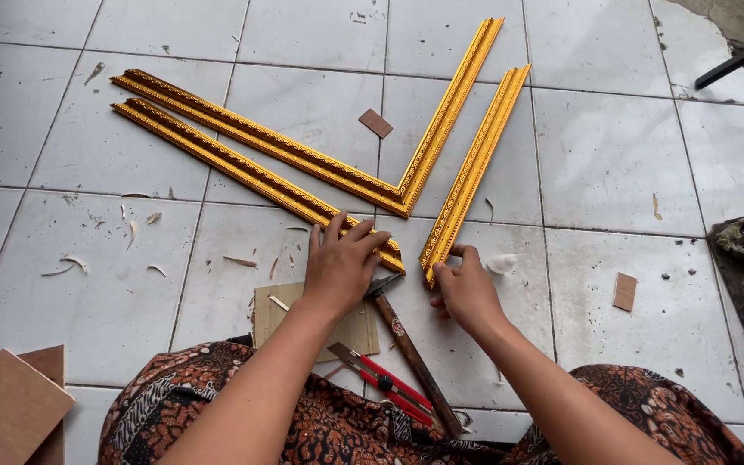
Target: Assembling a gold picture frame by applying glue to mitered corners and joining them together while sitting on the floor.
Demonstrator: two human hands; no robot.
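Gold frame strips (303,176) lie on tiled floor (613,172), two joined in V, two loose. Your left hand (337,263) presses flat, fingers spread, on near end of loose strip (251,172). Your right hand (465,288) pinches end of other loose strip (474,172). Hammer (411,353), red pliers (385,383) between forearms. Wood offcuts (10,405) at left.
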